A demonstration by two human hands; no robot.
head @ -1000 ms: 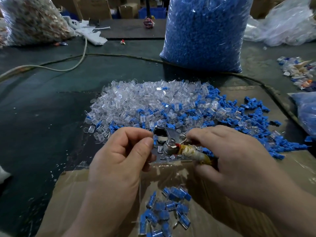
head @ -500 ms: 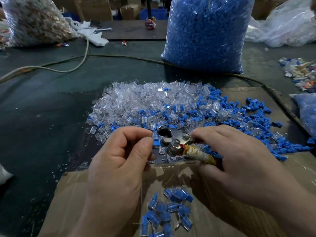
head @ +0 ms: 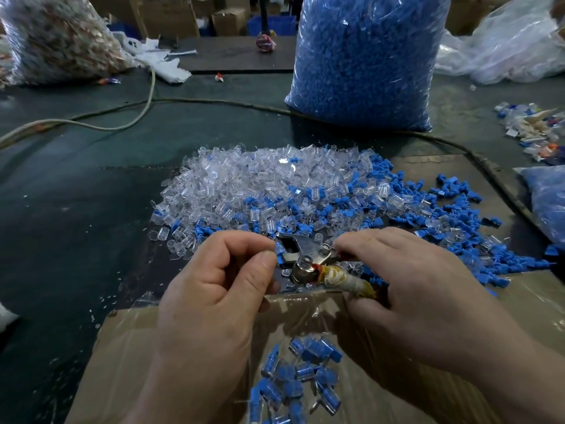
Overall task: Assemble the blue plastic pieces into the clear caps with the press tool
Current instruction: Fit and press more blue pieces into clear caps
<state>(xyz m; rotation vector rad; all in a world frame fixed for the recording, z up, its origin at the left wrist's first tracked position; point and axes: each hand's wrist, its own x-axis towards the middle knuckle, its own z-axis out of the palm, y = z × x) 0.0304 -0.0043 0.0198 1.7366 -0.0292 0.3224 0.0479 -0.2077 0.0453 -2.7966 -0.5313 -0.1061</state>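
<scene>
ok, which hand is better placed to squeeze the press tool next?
Right. The right hand grips the press tool by its taped handle. The left hand pinches a blue piece at the tool's head, so it looks busy holding the part.

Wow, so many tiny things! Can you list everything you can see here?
clear caps: a big heap, see-through, middle of the table
loose blue pieces: many, blue, right of the heap and mixed in
big bag: one, stuffed with blue bits, behind the heap
finished caps: a small bunch, blue inside clear, in the box
cardboard box: one, brown, plastic-lined, nearest
press tool: one, silver with a taped handle, between the hands
cables: two, one pale, one dark, across the table
mixed-bits bag: one, far left
table: one, dark green
left hand: pinches a blue piece at the tool
right hand: grips the tool's handle
</scene>
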